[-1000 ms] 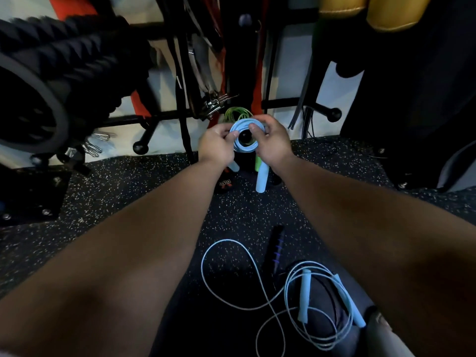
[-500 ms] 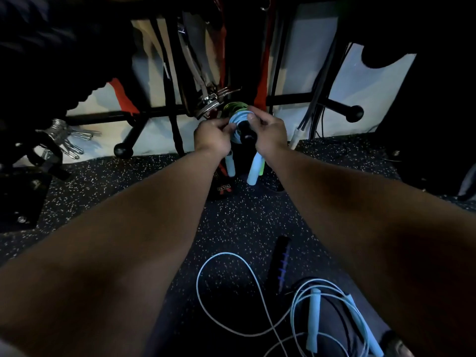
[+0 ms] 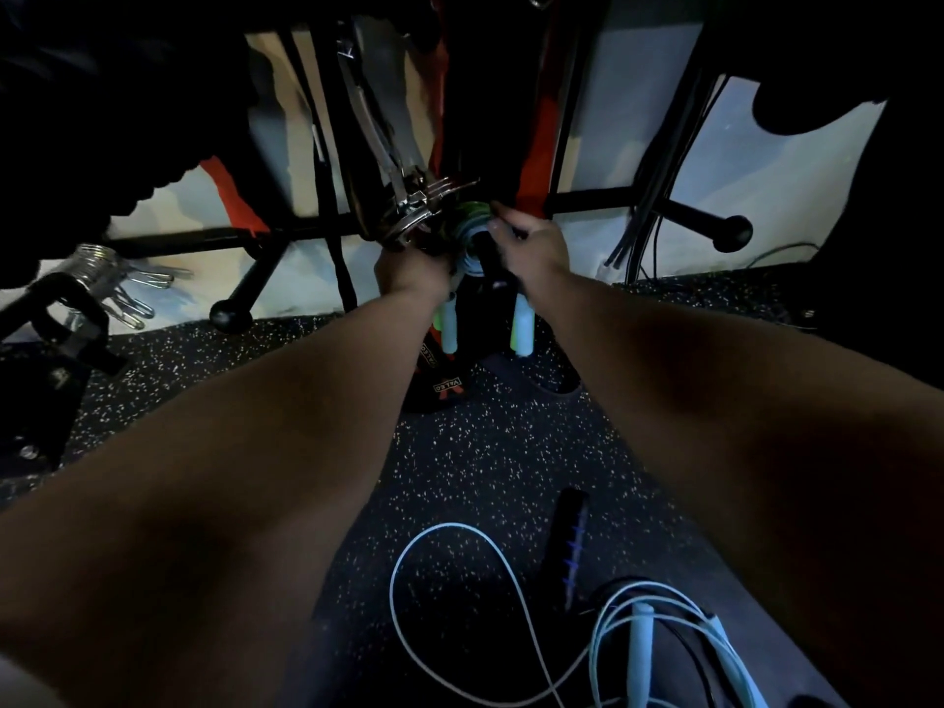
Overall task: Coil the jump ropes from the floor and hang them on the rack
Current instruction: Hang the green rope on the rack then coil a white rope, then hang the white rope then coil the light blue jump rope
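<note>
A coiled light-blue jump rope (image 3: 467, 247) sits around a black peg (image 3: 488, 258) of the rack, right in front of a green coiled rope (image 3: 472, 213). Its two pale handles (image 3: 523, 324) hang down below the peg. My left hand (image 3: 411, 270) holds the coil's left side and my right hand (image 3: 531, 247) pinches its right side. A second light-blue jump rope (image 3: 638, 641) lies loose on the floor near my feet, its cord looping to the left.
The black rack bar (image 3: 306, 229) runs across with ball-tipped pegs (image 3: 230, 314) left and another peg (image 3: 733, 232) right. Metal clips (image 3: 414, 206) hang beside the coil. Spring collars (image 3: 117, 283) sit at left. A black handle (image 3: 564, 539) lies on the speckled floor.
Both hands have pushed the blue coil farther onto the peg, against the green coil. The handles now hang apart on either side. The view has come closer.
</note>
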Tool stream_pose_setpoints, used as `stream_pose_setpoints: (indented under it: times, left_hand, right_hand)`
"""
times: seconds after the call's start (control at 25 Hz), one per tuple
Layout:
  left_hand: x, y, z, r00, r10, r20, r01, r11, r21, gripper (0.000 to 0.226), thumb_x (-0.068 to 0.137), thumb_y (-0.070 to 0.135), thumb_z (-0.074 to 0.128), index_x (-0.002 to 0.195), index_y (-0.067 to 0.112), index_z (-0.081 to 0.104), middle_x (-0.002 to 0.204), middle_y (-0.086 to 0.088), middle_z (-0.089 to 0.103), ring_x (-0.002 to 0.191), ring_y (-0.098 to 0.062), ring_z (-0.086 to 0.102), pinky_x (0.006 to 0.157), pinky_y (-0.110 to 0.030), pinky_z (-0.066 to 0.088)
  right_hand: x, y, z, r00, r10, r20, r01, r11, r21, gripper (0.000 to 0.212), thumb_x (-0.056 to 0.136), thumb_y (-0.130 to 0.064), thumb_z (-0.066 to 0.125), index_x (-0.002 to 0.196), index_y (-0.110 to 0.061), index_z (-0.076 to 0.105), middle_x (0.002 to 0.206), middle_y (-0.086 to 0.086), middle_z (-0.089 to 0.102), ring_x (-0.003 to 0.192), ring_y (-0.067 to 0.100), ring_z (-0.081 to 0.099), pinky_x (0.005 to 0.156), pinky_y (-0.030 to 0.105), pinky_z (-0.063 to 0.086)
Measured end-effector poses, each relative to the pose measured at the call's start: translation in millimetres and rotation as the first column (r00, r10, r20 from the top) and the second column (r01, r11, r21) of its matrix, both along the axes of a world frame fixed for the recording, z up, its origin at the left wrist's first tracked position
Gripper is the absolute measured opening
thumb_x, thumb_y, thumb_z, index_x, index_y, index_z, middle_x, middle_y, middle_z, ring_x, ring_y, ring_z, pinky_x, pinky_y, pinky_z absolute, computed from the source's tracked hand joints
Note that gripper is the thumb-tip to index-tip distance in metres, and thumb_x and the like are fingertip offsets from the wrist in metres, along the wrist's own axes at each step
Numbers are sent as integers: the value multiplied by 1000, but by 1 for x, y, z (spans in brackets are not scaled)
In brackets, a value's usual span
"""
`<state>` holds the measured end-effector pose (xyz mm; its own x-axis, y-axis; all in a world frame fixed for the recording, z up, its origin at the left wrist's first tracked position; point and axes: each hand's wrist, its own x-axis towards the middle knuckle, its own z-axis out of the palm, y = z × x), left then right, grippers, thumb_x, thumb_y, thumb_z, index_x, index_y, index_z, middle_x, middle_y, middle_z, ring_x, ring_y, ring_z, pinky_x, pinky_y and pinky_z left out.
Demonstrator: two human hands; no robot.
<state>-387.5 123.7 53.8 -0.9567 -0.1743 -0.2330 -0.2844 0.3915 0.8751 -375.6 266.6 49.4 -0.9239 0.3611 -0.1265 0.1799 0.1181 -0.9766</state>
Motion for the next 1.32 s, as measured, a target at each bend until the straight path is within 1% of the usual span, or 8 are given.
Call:
stream_pose_setpoints:
  times: [0.04,0.12,0.32,0.4,0.6,0.8,1.0,1.32]
  left_hand:
    - [2,-3,-3,998,-34,-46,31,997,-72,42,94,36,68,131,17,64,130,-5,67,115,-24,64,85,-26,50]
    - [12,-8,-6,995,-77,-67,77,997,0,31,89,33,75,118,21,73,115,-1,74,103,-20,68,85,-28,53]
    - [44,-9,1,993,-113,-28,116,966,233,16,92,13,71,105,20,75,99,2,76,102,-20,71,97,-34,56]
    - [61,-13,3,990,-141,0,136,960,244,17,92,11,69,100,26,72,100,2,76,102,-18,71,99,-38,55]
    - [132,-28,19,981,-175,78,153,962,224,19,95,15,69,113,18,72,105,4,73,98,-11,69,98,-30,54]
    - [213,-47,23,967,-218,135,178,951,254,10,94,19,71,103,23,74,103,1,74,98,-17,71,93,-29,56]
    - [293,-55,13,941,-260,216,205,947,249,7,93,22,73,92,28,73,98,5,74,93,-14,70,88,-26,54]
    - [368,-43,-39,905,-283,317,207,946,251,10,91,18,74,86,26,72,94,2,74,78,-11,65,79,-26,51]
  right_hand:
    - [2,3,-3,1000,12,-11,-12,1000,22,35,95,-24,66,129,-15,66,119,7,72,108,21,69,99,43,54]
    - [14,6,-8,999,26,-25,-25,999,29,42,95,-26,65,135,-14,61,124,5,70,113,17,66,102,41,53]
    - [50,7,-4,998,56,6,-56,997,43,59,96,-28,65,149,-18,43,149,4,51,135,17,49,114,33,39]
    - [66,6,3,999,51,3,-51,998,46,59,95,-29,66,149,-20,43,150,2,49,137,16,48,114,33,38]
    - [129,3,15,999,19,33,-22,993,113,46,96,-32,64,139,-20,54,133,2,64,119,18,62,98,33,51]
    - [219,7,14,987,38,153,-67,980,186,32,92,-37,66,122,-26,66,106,-2,71,96,16,69,92,42,57]
    - [310,4,0,953,126,276,-188,959,213,31,94,-34,66,122,-20,66,110,5,72,101,21,69,96,43,54]
    - [398,0,-53,929,111,352,-175,972,156,19,92,-23,69,109,-14,70,101,7,74,93,18,69,94,40,55]
